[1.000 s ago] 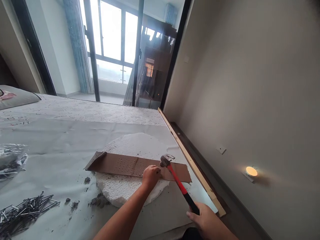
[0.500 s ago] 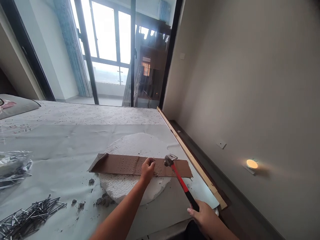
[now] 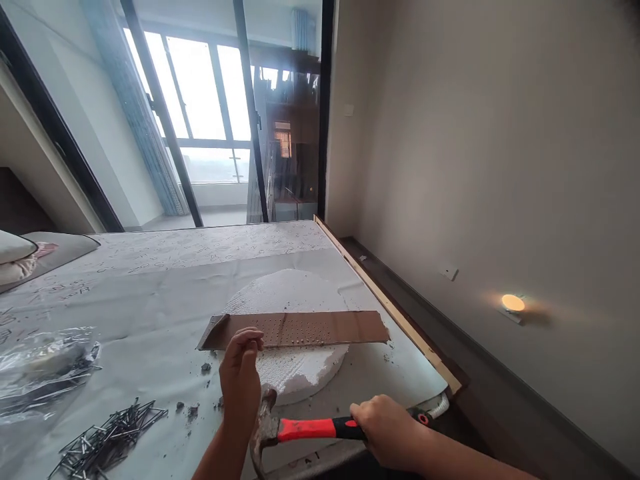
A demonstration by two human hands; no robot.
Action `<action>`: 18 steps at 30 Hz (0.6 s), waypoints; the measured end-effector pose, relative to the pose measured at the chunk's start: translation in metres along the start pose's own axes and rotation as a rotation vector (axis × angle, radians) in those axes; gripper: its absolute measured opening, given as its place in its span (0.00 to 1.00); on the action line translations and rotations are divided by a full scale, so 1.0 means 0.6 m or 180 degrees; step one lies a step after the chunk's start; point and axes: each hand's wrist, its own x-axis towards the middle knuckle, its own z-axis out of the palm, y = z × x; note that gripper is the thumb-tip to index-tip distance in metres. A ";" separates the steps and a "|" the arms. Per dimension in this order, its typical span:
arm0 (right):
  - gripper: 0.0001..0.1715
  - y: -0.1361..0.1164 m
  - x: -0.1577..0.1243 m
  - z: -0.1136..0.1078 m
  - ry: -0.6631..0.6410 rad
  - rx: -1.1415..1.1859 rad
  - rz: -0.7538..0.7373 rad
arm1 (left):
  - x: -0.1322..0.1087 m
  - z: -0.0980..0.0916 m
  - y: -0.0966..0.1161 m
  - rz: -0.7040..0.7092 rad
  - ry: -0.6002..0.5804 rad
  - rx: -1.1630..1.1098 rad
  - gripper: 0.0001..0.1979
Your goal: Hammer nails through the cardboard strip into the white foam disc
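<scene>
Hammer [image 3: 300, 430] lies low across my lap side, near the table edge; my right hand [image 3: 387, 430] fingers wrapped tight round its red-black grip. Head-heavy, stiff; hold far back. Left hand [image 3: 241, 373] fingertips pinched together by brown strip [image 3: 300, 329].

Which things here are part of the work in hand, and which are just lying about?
In use: hammer held by the right hand; brown perforated strip on the white foam disc; left hand at the strip's near edge; loose nails.

Lying about: plastic bag, pillows, wall light.
</scene>
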 end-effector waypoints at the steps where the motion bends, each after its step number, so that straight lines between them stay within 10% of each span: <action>1: 0.12 -0.005 0.018 0.012 -0.0039 -0.0115 -0.0210 | -0.010 0.001 -0.001 0.0097 -0.0087 0.0198 0.05; 18: 0.23 0.004 0.124 0.134 0.0167 -0.0321 -0.0516 | -0.068 -0.014 -0.145 0.1340 -0.2003 0.2740 0.15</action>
